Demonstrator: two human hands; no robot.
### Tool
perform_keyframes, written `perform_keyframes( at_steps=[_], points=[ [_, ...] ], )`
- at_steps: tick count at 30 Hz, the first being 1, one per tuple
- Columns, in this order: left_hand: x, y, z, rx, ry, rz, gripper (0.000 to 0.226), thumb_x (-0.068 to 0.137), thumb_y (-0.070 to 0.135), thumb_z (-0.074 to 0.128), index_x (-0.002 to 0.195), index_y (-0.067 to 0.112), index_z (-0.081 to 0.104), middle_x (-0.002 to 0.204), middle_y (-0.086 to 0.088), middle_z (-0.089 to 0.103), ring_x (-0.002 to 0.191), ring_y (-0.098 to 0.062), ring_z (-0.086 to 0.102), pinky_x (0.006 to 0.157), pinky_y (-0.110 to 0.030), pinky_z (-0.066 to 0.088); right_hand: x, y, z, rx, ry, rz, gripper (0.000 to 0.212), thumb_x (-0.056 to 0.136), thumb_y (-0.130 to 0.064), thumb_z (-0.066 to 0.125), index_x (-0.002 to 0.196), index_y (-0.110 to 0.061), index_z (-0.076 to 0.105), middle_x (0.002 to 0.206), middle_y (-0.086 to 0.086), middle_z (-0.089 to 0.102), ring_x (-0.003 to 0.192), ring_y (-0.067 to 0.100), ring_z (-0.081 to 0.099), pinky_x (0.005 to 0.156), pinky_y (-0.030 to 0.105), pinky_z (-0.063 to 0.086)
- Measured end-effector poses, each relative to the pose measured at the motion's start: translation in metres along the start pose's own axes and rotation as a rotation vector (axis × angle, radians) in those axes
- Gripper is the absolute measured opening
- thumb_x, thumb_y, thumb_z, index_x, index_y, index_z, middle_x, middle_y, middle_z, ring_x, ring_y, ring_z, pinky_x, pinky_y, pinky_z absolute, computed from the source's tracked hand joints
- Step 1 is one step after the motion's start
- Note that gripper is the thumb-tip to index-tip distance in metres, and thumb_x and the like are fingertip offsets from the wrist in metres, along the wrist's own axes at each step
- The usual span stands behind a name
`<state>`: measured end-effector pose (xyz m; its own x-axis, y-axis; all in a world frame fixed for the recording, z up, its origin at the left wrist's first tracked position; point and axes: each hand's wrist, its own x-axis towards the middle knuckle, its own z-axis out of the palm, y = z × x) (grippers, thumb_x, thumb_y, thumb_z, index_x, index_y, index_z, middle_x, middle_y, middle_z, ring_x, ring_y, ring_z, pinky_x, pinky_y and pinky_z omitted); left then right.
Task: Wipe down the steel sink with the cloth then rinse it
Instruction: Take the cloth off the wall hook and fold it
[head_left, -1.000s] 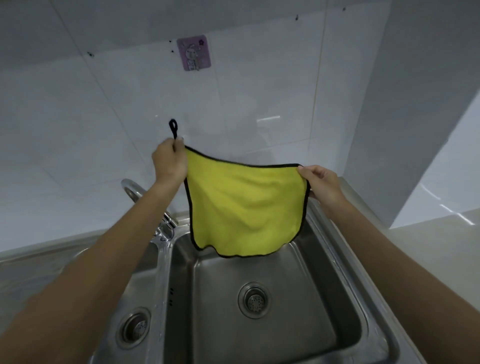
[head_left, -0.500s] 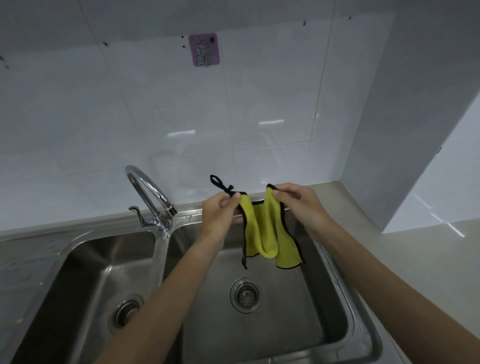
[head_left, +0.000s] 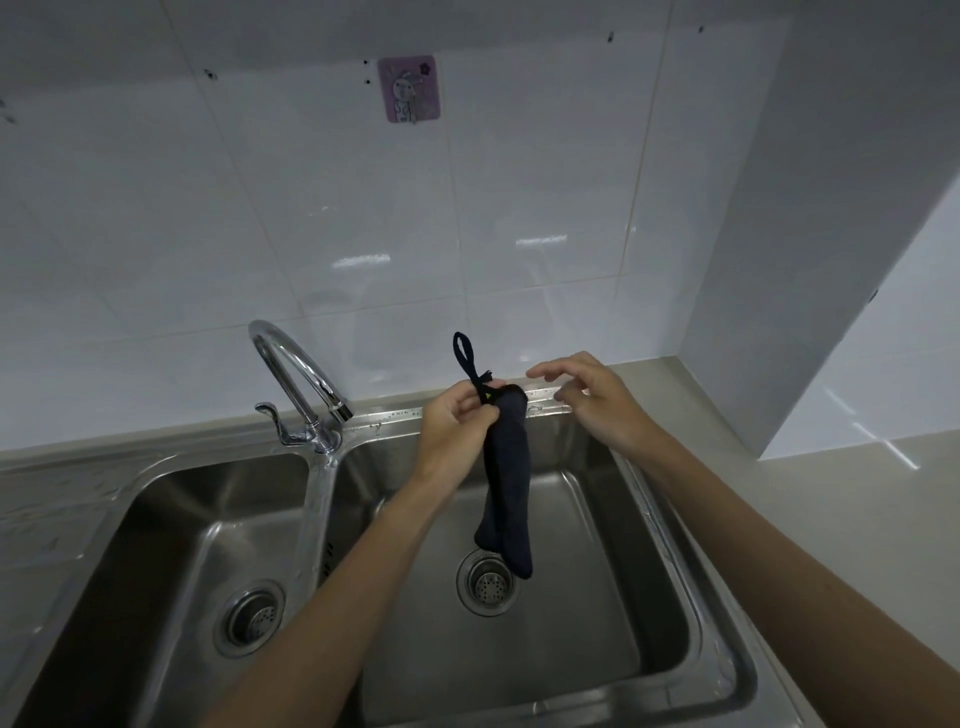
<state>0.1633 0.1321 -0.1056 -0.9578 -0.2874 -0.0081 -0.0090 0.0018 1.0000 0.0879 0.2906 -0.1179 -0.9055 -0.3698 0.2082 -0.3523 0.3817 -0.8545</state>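
The cloth (head_left: 508, 483) hangs folded in half over the right basin, its dark side outward, only a speck of yellow showing at the top. My left hand (head_left: 457, 421) pinches its top corners, and the black hanging loop sticks up above my fingers. My right hand (head_left: 587, 400) hovers just right of the cloth, fingers apart and holding nothing. The steel sink (head_left: 722, 644) has two basins, with a round drain (head_left: 487, 583) below the cloth's lower end.
A chrome faucet (head_left: 296, 374) with a lever stands on the divider between the basins; the left basin has its own drain (head_left: 250, 618). White tiled wall with a pink sticker (head_left: 409, 89) rises behind. A beige counter (head_left: 831, 519) lies to the right.
The cloth went from spread wide and yellow to folded in half with the dark side out. My right hand let go of its corner; my left hand now holds both corners.
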Motion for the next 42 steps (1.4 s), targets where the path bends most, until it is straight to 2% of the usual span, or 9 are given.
perform_keyframes(
  at_steps=[3, 8, 12, 17, 22, 25, 29, 35, 42],
  points=[
    [-0.004, 0.006, -0.006, 0.025, -0.051, 0.069, 0.038, 0.083, -0.015, 0.048, 0.091, 0.017, 0.067, 0.092, 0.006, 0.07, 0.08, 0.006, 0.066, 0.069, -0.008, 0.048, -0.002, 0.023, 0.005, -0.034, -0.148, 0.111, 0.055, 0.085, 0.01, 0.049, 0.122, -0.03, 0.053, 0.126, 0.001, 0.05, 0.106, 0.015, 0.055, 0.088, 0.02, 0.045],
    [-0.014, 0.015, -0.015, 0.083, -0.156, 0.172, 0.034, 0.084, -0.016, 0.051, 0.096, 0.012, 0.066, 0.093, 0.009, 0.068, 0.085, 0.005, 0.064, 0.076, -0.011, 0.048, -0.009, 0.037, 0.015, 0.494, -0.46, 0.382, 0.046, 0.08, -0.009, 0.063, 0.124, -0.022, 0.057, 0.123, 0.007, 0.063, 0.115, 0.024, 0.058, 0.1, 0.044, 0.043],
    [-0.017, 0.011, -0.03, 0.096, -0.102, 0.182, 0.032, 0.085, -0.013, 0.054, 0.098, 0.014, 0.066, 0.095, 0.009, 0.069, 0.088, 0.002, 0.064, 0.082, -0.013, 0.049, -0.015, 0.032, 0.015, 0.704, -0.307, 0.398, 0.027, 0.089, -0.01, 0.059, 0.115, -0.005, 0.06, 0.111, 0.014, 0.067, 0.104, 0.028, 0.063, 0.088, 0.039, 0.053],
    [-0.019, 0.001, -0.057, 0.165, -0.008, 0.181, 0.033, 0.086, -0.006, 0.059, 0.097, 0.024, 0.067, 0.095, -0.008, 0.061, 0.089, -0.018, 0.054, 0.088, -0.031, 0.047, -0.019, 0.008, 0.001, 0.56, -0.135, 0.246, 0.013, 0.086, -0.007, 0.061, 0.089, -0.018, 0.065, 0.077, -0.005, 0.07, 0.075, 0.01, 0.065, 0.07, 0.023, 0.055],
    [-0.02, 0.005, -0.074, -0.077, 0.031, 0.147, 0.028, 0.087, -0.004, 0.058, 0.11, 0.012, 0.063, 0.1, 0.002, 0.068, 0.093, -0.004, 0.064, 0.087, -0.019, 0.051, -0.021, -0.028, -0.003, 0.541, -0.181, 0.108, 0.012, 0.084, -0.004, 0.063, 0.089, -0.014, 0.066, 0.078, -0.003, 0.071, 0.074, 0.008, 0.066, 0.068, 0.018, 0.053],
    [-0.015, -0.014, -0.069, -0.404, -0.032, -0.06, 0.035, 0.085, 0.019, 0.062, 0.119, 0.007, 0.06, 0.11, -0.005, 0.069, 0.105, -0.016, 0.064, 0.096, -0.032, 0.049, -0.012, -0.045, -0.002, 0.595, -0.189, 0.122, 0.01, 0.085, -0.007, 0.062, 0.091, -0.014, 0.067, 0.079, -0.003, 0.07, 0.074, 0.009, 0.065, 0.067, 0.019, 0.052],
    [-0.034, -0.053, -0.038, -0.051, -0.158, -0.258, 0.023, 0.082, 0.021, 0.068, 0.104, 0.016, 0.067, 0.096, 0.006, 0.074, 0.102, -0.017, 0.066, 0.08, -0.022, 0.051, 0.007, -0.052, 0.005, 0.689, -0.14, 0.258, 0.014, 0.086, -0.011, 0.063, 0.1, -0.013, 0.068, 0.089, 0.001, 0.071, 0.081, 0.011, 0.066, 0.07, 0.019, 0.054],
    [-0.04, -0.047, -0.026, -0.223, -0.106, -0.274, 0.025, 0.085, 0.021, 0.067, 0.109, 0.015, 0.064, 0.106, -0.004, 0.073, 0.099, -0.016, 0.069, 0.081, -0.028, 0.054, 0.0, -0.013, 0.01, 0.904, 0.07, 0.511, 0.028, 0.088, -0.022, 0.063, 0.114, -0.012, 0.065, 0.111, 0.01, 0.068, 0.095, 0.017, 0.066, 0.075, 0.026, 0.054],
    [-0.041, -0.047, -0.027, -0.209, -0.01, -0.263, 0.018, 0.091, 0.018, 0.061, 0.106, 0.009, 0.065, 0.098, -0.007, 0.073, 0.094, -0.017, 0.068, 0.078, -0.025, 0.054, -0.066, 0.024, 0.034, 0.889, -0.416, 0.682, 0.055, 0.089, -0.052, 0.045, 0.125, -0.011, 0.056, 0.113, 0.011, 0.064, 0.103, 0.023, 0.061, 0.087, 0.036, 0.049]
  ],
)
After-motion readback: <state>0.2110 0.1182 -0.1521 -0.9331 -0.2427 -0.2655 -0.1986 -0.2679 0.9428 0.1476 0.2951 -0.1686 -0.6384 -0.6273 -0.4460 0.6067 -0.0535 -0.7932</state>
